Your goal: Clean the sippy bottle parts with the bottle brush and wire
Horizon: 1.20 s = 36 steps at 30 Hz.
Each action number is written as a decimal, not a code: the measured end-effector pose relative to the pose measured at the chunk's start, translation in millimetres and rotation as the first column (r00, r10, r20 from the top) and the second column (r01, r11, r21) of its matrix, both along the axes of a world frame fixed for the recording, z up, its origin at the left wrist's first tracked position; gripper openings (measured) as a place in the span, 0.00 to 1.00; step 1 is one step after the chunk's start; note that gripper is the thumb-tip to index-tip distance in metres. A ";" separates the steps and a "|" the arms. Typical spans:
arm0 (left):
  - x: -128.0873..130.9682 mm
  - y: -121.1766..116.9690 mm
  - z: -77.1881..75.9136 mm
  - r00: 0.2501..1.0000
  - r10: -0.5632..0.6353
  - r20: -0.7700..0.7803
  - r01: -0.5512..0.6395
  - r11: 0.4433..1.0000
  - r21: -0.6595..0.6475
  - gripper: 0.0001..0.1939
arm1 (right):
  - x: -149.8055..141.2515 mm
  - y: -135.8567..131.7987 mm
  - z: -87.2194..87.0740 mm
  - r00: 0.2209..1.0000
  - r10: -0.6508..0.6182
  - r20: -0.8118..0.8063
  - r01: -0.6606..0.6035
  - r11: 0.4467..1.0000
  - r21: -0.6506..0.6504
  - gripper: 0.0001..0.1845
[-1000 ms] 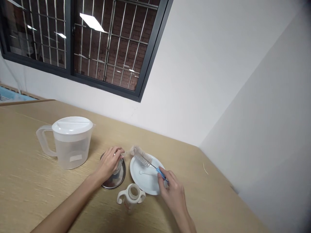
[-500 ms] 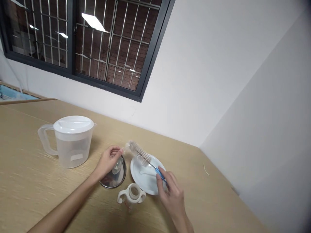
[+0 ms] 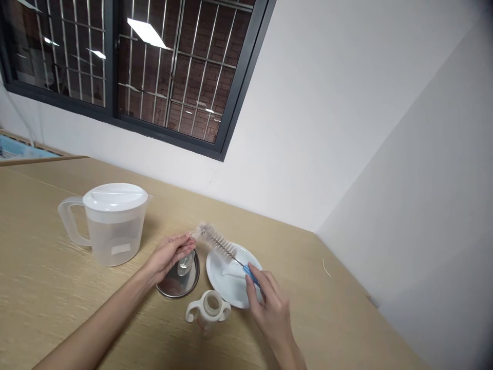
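In my right hand (image 3: 267,295) is a bottle brush (image 3: 220,244), gripped by its blue handle and slanting up to the left. My left hand (image 3: 171,254) pinches the pale, see-through end at the brush's tip; I cannot tell whether that end is bristle or a thin wrapping. A round metal tray (image 3: 175,285) lies beneath the left hand, with a clear nipple-like piece (image 3: 185,263) on it. Below the brush sits a white plate (image 3: 234,290) bearing a thin pale stick (image 3: 233,275). An uncapped baby bottle (image 3: 210,311) with two white handles stands upright in front.
A clear plastic jug (image 3: 115,226) with a white lid stands at the left of the wooden table (image 3: 346,329). A thin yellowish strip (image 3: 326,268) lies at the right. Behind the table rise a white wall (image 3: 300,128) and a barred window (image 3: 165,77).
My left hand has shifted slightly left and its fingers have straightened at the brush's tip. The brush and my right hand have moved a little to the left.
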<state>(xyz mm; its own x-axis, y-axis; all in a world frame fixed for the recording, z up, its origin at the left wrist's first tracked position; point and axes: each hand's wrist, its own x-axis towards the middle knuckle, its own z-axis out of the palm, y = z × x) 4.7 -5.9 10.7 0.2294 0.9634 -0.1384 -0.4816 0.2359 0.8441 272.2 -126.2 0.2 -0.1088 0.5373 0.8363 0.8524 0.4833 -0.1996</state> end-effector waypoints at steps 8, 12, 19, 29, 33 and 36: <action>-1.9 -3.2 7.5 0.994 -0.031 0.104 0.038 0.997 -0.067 0.07 | 4.6 2.7 -3.1 0.993 -0.113 -0.044 0.113 0.994 -0.016 0.17; -1.8 -5.2 8.3 0.995 -0.043 0.087 0.049 0.996 -0.070 0.06 | 0.2 0.8 -1.5 0.999 -0.029 -0.026 0.030 1.000 0.003 0.19; -3.3 -4.1 7.0 0.996 -0.053 0.072 0.057 0.997 -0.046 0.07 | 3.8 3.3 -4.1 0.992 -0.129 -0.005 0.128 0.991 -0.042 0.16; -3.6 -1.0 2.5 0.998 -0.056 0.030 0.057 0.998 -0.030 0.08 | 1.9 2.2 -2.7 0.998 -0.065 0.022 0.067 0.994 -0.084 0.17; -4.8 -1.8 2.9 0.998 -0.066 0.023 0.066 0.998 -0.018 0.09 | 4.5 3.4 -3.4 0.991 -0.133 0.016 0.134 0.987 -0.090 0.16; -4.7 -2.4 3.2 0.998 -0.066 0.018 0.066 0.998 -0.008 0.09 | 4.4 1.6 -2.3 0.995 -0.101 -0.027 0.099 0.993 -0.063 0.16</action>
